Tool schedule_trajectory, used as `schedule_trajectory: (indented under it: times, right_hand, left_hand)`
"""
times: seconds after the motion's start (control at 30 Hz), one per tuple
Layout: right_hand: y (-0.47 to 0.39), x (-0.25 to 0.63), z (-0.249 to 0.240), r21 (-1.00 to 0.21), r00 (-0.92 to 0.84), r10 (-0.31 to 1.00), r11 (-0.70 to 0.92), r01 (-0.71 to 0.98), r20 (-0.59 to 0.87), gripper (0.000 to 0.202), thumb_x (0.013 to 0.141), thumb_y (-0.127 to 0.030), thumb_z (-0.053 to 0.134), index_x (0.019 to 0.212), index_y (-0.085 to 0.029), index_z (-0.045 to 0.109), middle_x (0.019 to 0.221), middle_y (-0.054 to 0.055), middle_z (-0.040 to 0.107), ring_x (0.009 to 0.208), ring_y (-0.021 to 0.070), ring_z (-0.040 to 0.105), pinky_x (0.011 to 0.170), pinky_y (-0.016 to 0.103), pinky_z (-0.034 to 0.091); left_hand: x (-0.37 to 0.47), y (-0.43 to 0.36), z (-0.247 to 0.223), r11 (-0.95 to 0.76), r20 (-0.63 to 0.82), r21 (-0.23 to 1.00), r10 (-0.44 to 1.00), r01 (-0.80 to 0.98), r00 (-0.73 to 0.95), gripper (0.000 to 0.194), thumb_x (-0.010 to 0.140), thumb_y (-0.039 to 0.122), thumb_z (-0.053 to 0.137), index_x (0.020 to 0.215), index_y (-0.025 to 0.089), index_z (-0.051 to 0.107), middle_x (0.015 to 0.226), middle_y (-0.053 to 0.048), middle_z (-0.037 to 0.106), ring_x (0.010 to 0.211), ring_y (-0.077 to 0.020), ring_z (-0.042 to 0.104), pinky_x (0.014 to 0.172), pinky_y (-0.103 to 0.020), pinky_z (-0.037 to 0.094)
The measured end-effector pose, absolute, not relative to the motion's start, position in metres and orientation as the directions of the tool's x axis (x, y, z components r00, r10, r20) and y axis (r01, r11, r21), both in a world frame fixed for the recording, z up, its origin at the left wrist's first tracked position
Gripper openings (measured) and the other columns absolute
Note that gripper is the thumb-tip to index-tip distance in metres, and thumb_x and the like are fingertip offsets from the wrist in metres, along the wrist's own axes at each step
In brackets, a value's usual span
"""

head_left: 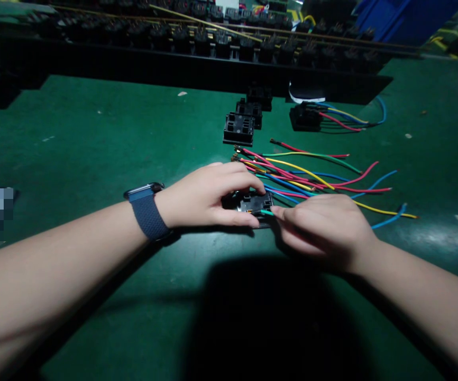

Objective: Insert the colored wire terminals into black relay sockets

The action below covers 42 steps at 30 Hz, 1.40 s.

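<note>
My left hand [217, 193], with a dark watch on its wrist, grips a small black plastic socket housing [257, 202] on the green table, thumb on the near side and fingers on the far side. At the housing's right end, my right hand [324, 227] pinches a green wire [267, 212] between thumb and forefinger. The wire's left end lies at the housing's slots; whether it is seated I cannot tell. Just beyond both hands lies a loose bunch of red, yellow, blue and green wires [304, 177] with metal terminals at their left ends.
Several black housings [239, 128] stand in a row beyond the wires. Another black housing [305, 117] with wires attached sits to their right. A long black rack [153, 63] full of black parts spans the back. A blue bin [403, 21] is at the far right.
</note>
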State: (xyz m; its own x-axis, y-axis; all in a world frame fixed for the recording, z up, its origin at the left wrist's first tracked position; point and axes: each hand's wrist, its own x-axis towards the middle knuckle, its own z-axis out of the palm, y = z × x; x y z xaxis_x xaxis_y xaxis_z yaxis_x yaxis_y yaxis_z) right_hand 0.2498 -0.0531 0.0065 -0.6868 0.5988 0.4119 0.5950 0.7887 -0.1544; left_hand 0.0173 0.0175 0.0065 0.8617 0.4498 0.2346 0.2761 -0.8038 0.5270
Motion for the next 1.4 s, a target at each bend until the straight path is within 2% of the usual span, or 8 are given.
schedule_trajectory:
  times: [0.07,0.17,0.6,0.87,1.03,1.2,1.4]
  right_hand:
    - [-0.0531,0.2495,0.0075,-0.152,-0.687,0.607,0.783,0.603,0.398,0.008,0.086,-0.016,0.057,0.080,-0.019,0.061,0.056,-0.002,0.060,0.048,0.0108,0.051,0.052,0.026,0.034]
    - [-0.0534,0.2491,0.0090,-0.144,-0.694,0.608,0.783,0.605,0.386,0.012,0.086,-0.016,0.056,0.074,-0.020,0.058,0.054,-0.003,0.058,0.047,0.0104,0.049,0.051,0.027,0.033]
    - [-0.0563,0.2467,0.0117,-0.145,-0.684,0.640,0.758,0.636,0.349,0.020,0.086,-0.015,0.054,0.067,-0.020,0.057,0.051,-0.003,0.054,0.044,0.0099,0.046,0.050,0.027,0.031]
    - [-0.0581,0.2475,0.0083,-0.070,-0.672,0.640,0.742,0.667,0.372,0.020,0.084,-0.017,0.056,0.065,-0.021,0.057,0.050,-0.003,0.055,0.044,0.0111,0.049,0.050,0.027,0.032]
    - [-0.0578,0.2468,0.0096,-0.062,-0.662,0.626,0.744,0.665,0.413,0.027,0.082,-0.016,0.059,0.057,-0.021,0.049,0.047,-0.004,0.052,0.042,0.0098,0.044,0.049,0.027,0.029]
    - [-0.0601,0.2500,0.0087,0.047,-0.719,0.559,0.775,0.630,0.413,0.024,0.084,-0.016,0.058,0.062,-0.020,0.051,0.050,-0.003,0.056,0.045,0.0109,0.046,0.052,0.029,0.028]
    - [-0.0588,0.2492,0.0088,0.039,-0.713,0.565,0.772,0.634,0.415,0.026,0.084,-0.017,0.059,0.060,-0.020,0.049,0.049,-0.004,0.054,0.045,0.0105,0.045,0.050,0.030,0.027]
  left_hand:
    - [0.0165,0.0169,0.0078,-0.795,0.225,0.542,0.448,0.270,0.865,0.037,0.091,0.043,0.050,0.112,0.014,0.060,0.103,-0.010,0.064,0.096,-0.0195,0.058,0.083,-0.029,0.043]
    - [0.0158,0.0163,0.0086,-0.781,0.203,0.559,0.456,0.280,0.867,0.032,0.093,0.037,0.047,0.113,0.015,0.059,0.106,-0.010,0.064,0.097,-0.0195,0.057,0.085,-0.030,0.043]
    - [0.0173,0.0175,0.0093,-0.748,0.164,0.598,0.465,0.287,0.870,0.032,0.090,0.037,0.053,0.115,0.016,0.058,0.108,-0.008,0.063,0.097,-0.0186,0.057,0.086,-0.029,0.042]
    - [0.0165,0.0180,0.0113,-0.729,0.120,0.610,0.473,0.311,0.873,0.032,0.091,0.038,0.052,0.116,0.019,0.058,0.110,-0.007,0.063,0.099,-0.0181,0.056,0.088,-0.029,0.042]
    - [0.0161,0.0191,0.0117,-0.708,0.108,0.633,0.480,0.312,0.871,0.032,0.089,0.036,0.055,0.116,0.019,0.058,0.110,-0.006,0.063,0.100,-0.0175,0.057,0.088,-0.028,0.042]
    - [0.0163,0.0202,0.0094,-0.700,0.114,0.645,0.485,0.307,0.867,0.032,0.088,0.034,0.057,0.115,0.018,0.059,0.108,-0.006,0.063,0.097,-0.0166,0.057,0.085,-0.027,0.044]
    - [0.0170,0.0192,0.0092,-0.734,0.137,0.608,0.472,0.303,0.871,0.033,0.089,0.037,0.055,0.115,0.016,0.058,0.109,-0.007,0.063,0.099,-0.0180,0.057,0.088,-0.029,0.042]
